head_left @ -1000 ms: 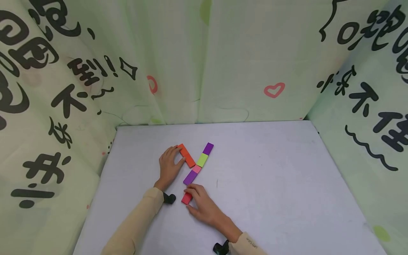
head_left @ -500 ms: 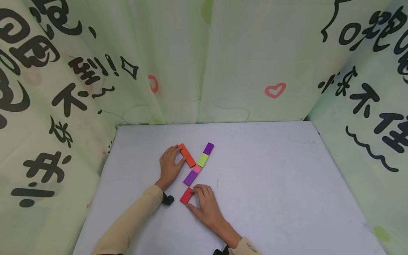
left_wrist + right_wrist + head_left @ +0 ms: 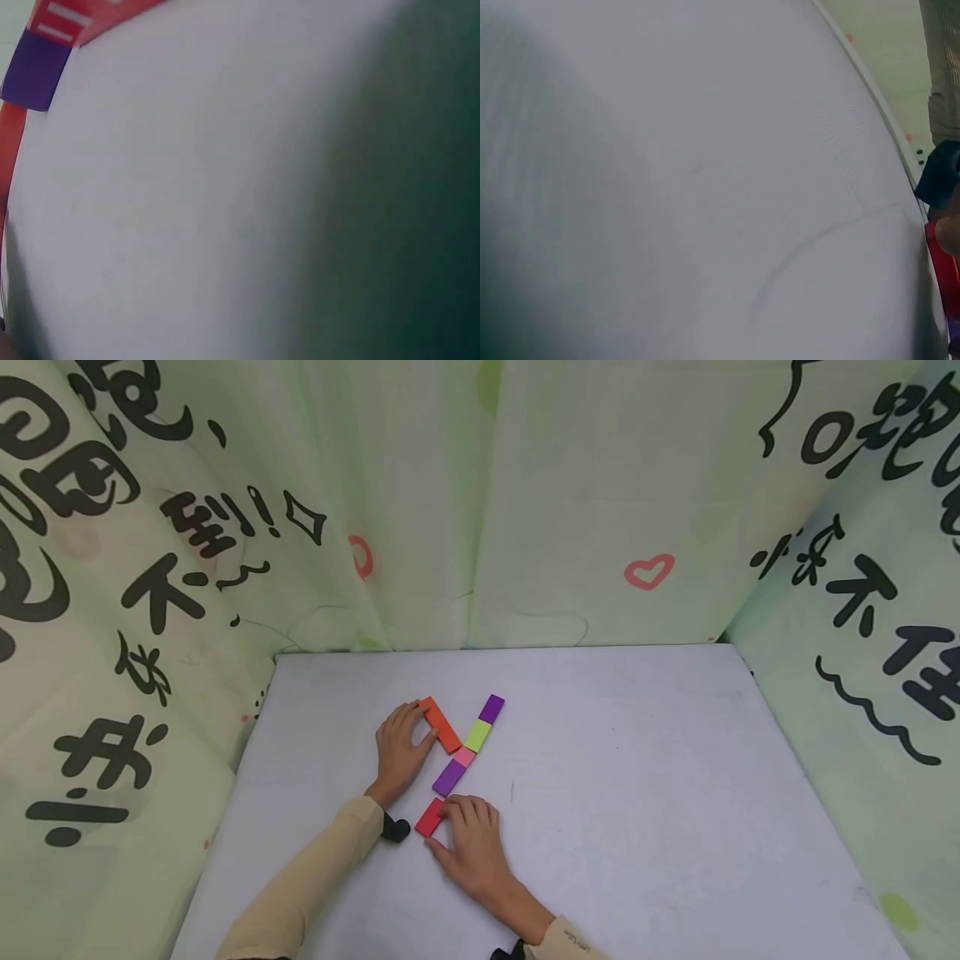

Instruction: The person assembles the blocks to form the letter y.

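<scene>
On the white table, an orange block (image 3: 440,725) leans toward a slanting row: a purple block (image 3: 491,709), a lime-green block (image 3: 477,737), a small pink block (image 3: 464,756) and another purple block (image 3: 449,777). The left hand (image 3: 399,750) holds the orange block, forefinger by its far end and thumb at its left side. Below the row lies a red block (image 3: 430,817), pinched between thumb and fingers of the right hand (image 3: 472,847). Its upper end sits close to the lower purple block, slightly left. In the right wrist view the red block (image 3: 943,270) shows at the edge.
The white tabletop (image 3: 637,802) extends right of the blocks. Pale green curtains (image 3: 555,502) with black lettering surround its back and sides. A black wrist device (image 3: 396,828) sits at the left wrist, left of the red block.
The right hand has shifted the red block slightly left and down, uncovering more of it. It lies left of the row's line. The left hand and other blocks have stayed put.
</scene>
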A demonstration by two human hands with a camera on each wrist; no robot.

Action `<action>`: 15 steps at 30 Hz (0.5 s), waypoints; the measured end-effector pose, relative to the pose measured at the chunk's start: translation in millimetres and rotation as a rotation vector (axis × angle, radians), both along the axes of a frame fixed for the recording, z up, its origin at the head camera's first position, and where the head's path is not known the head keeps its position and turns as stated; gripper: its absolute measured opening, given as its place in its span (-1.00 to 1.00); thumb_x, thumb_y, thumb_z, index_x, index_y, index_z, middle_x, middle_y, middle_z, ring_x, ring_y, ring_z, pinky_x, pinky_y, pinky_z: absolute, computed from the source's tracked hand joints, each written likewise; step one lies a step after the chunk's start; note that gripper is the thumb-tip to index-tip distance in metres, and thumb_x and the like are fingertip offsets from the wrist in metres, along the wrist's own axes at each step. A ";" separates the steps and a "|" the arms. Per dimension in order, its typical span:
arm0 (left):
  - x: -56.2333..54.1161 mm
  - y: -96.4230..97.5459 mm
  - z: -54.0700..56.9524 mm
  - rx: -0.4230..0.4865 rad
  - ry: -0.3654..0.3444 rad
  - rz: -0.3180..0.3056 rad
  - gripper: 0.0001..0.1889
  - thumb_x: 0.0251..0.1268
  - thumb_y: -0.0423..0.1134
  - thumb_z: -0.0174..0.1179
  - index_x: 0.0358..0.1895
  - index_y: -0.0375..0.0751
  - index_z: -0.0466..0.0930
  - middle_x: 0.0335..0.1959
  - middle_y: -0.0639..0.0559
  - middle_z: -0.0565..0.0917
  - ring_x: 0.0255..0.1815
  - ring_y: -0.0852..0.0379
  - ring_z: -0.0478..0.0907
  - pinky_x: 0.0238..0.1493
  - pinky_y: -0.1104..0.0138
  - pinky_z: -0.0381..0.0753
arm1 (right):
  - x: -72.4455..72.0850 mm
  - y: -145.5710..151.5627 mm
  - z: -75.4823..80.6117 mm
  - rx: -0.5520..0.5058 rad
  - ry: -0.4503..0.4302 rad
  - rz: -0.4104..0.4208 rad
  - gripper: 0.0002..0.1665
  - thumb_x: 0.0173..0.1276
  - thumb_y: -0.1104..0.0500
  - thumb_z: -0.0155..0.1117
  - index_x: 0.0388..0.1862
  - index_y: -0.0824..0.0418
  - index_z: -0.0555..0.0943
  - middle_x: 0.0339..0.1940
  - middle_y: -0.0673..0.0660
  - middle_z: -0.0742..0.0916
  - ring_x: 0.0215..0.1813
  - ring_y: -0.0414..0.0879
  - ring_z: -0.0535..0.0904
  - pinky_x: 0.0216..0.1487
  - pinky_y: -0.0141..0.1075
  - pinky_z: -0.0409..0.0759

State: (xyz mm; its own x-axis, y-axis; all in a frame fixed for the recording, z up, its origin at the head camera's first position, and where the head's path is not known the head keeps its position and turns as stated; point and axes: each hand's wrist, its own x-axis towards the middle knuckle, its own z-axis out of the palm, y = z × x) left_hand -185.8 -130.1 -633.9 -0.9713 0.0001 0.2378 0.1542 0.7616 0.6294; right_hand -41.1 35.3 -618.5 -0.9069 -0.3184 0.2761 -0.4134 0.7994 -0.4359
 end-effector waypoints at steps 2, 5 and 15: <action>0.5 -0.1 0.1 -0.002 0.002 0.003 -0.43 0.44 -0.06 0.31 0.45 -0.06 0.49 0.53 -0.10 0.47 0.61 -0.16 0.29 0.57 -0.24 0.13 | 0.1 -1.3 0.1 0.001 0.010 0.001 -0.46 0.23 -0.13 0.60 0.07 0.02 0.59 0.16 0.01 0.64 0.26 -0.05 0.49 0.26 -0.06 0.44; 0.9 -0.1 0.4 -0.006 0.010 0.005 -0.44 0.43 -0.07 0.32 0.45 -0.06 0.50 0.52 -0.11 0.48 0.60 -0.17 0.30 0.56 -0.25 0.15 | 0.9 -3.1 0.3 0.002 0.016 -0.008 -0.48 0.24 -0.14 0.58 0.06 0.02 0.60 0.18 0.03 0.62 0.26 -0.05 0.48 0.24 -0.06 0.43; 1.0 1.2 1.5 -0.003 0.005 0.006 -0.43 0.42 -0.08 0.33 0.44 -0.06 0.50 0.52 -0.11 0.48 0.60 -0.17 0.30 0.57 -0.24 0.14 | 0.1 -8.5 -0.3 -0.028 0.049 -0.032 -0.49 0.25 -0.10 0.58 0.09 0.03 0.62 0.16 0.04 0.61 0.22 -0.04 0.47 0.21 -0.07 0.40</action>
State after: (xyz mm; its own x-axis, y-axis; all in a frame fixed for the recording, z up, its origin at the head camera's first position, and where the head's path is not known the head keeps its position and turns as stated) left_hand -184.8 -128.9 -632.5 -0.9701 -0.0050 0.2428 0.1527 0.7647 0.6261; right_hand -41.0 26.8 -618.9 -0.9017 -0.2813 0.3284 -0.4092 0.8004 -0.4380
